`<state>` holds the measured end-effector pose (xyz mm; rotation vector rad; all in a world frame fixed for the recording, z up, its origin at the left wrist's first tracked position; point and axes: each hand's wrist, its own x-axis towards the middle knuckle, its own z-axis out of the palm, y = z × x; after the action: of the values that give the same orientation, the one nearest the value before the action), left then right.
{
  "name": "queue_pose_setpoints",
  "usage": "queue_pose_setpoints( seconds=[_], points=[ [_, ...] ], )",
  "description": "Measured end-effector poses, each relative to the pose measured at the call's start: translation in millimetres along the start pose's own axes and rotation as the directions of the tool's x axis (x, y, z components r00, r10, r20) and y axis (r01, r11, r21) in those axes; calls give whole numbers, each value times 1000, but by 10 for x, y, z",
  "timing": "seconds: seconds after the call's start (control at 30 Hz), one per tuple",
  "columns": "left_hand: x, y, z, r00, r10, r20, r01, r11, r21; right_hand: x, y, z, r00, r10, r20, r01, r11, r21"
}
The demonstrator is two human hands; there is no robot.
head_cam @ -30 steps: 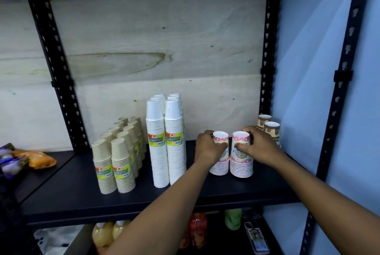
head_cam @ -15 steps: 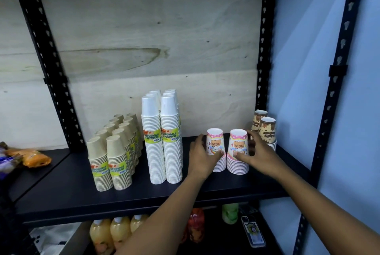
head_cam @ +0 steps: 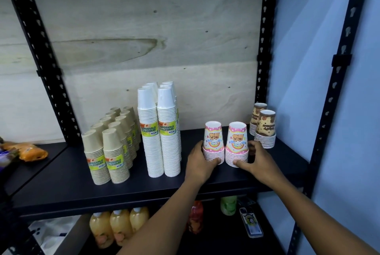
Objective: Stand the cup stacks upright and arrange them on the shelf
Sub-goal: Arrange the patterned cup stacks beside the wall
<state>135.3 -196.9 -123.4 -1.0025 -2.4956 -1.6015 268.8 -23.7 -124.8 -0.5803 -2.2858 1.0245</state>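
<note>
- Matt black metal shelf (head_cam: 131,185), its uprights black with punched slots.
- Pale, grey-streaked plywood back panel (head_cam: 144,39); light blue wall (head_cam: 304,49) to the right.
- Two pink paper cup stacks (head_cam: 225,143), white-dotted, printed with brown cartoon animals over a rainbow band.
- Brown-and-cream patterned cup stacks (head_cam: 264,127) with white rims.
- Tall plain white cup stacks (head_cam: 159,131) wearing yellow-green labels.
- Beige kraft cup stacks (head_cam: 111,148), same yellow-green labels.
- Yellow-orange juice bottles (head_cam: 119,226) below.

both forearms are bare to the frame's edge, the left hand (head_cam: 198,164) and right hand (head_cam: 258,162) unadorned.
</note>
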Motion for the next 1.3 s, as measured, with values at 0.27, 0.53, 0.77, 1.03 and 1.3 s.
queue_pose_setpoints(
  seconds=[0.27,0.53,0.77,1.03,1.3],
  points=[
    [65,3,14,997,-64,-38,64,998,-16,222,-32,29,998,1,69,2,999,-42],
    [136,-16,38,992,-104,-66,105,994,4,401,-4,107,998,-2,65,3,1000,-22],
    [143,-33,70,986,-144,-85,148,988,38,423,73,163,999,-7,48,5,999,33],
    [130,-19,54,983,-160,-88,164,985,46,437,91,183,1000,10,7,-10,999,40],
    [101,-5,53,988,-132,-78,137,989,61,450,146,182,1000,1,13,-2,999,43]
  ],
)
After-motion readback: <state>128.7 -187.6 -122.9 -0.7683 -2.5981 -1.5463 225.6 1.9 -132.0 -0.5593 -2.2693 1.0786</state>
